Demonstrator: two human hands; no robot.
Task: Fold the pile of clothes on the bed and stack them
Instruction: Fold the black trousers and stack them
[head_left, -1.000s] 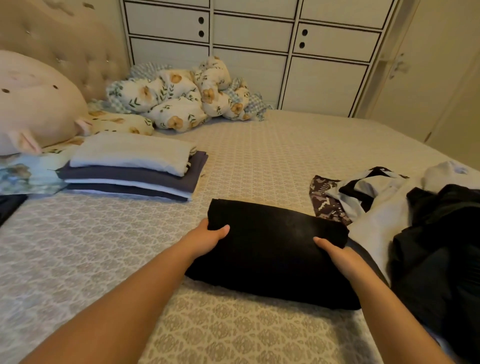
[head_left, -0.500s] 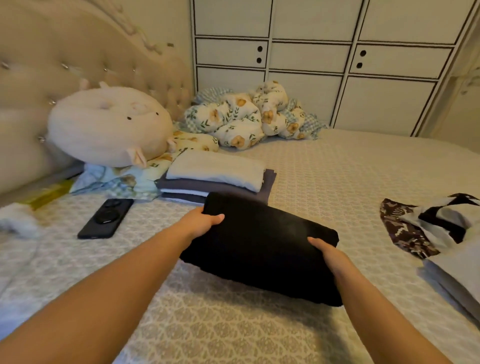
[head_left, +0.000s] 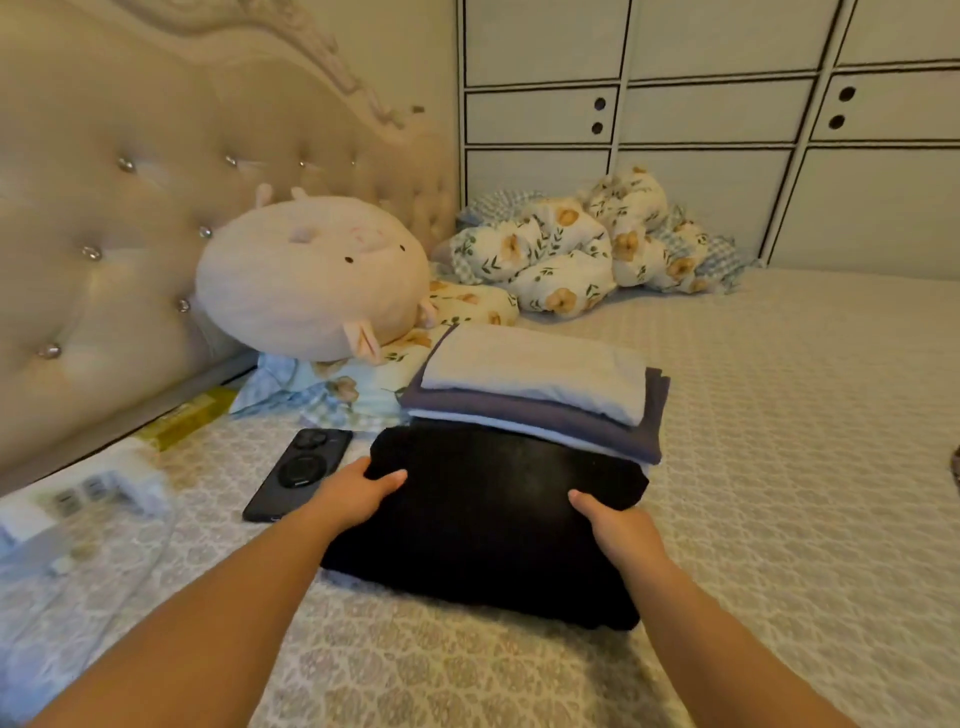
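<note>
I hold a folded black garment (head_left: 493, 514) above the bed (head_left: 779, 467), one hand on each side. My left hand (head_left: 353, 493) grips its left edge with the thumb on top. My right hand (head_left: 618, 530) grips its right edge the same way. Its far edge overlaps the front of a stack of folded clothes (head_left: 545, 400): a white piece on top, a grey-purple one under it, then paler layers. The stack's lowest layers are hidden behind the black garment. The unfolded pile is out of view except a dark scrap (head_left: 956, 462) at the right edge.
A black phone (head_left: 301, 473) lies left of the garment. Farther left are a white power strip (head_left: 83, 493) with a cord and a yellow-green box (head_left: 187, 421). A round plush pig (head_left: 311, 280), floral bedding (head_left: 571, 260), the tufted headboard (head_left: 130, 234) and a white wardrobe (head_left: 701, 130) stand behind.
Both hands have carried the black garment leftward and away from me, from beside the unfolded pile to the front of the folded stack. The view turned left with it.
</note>
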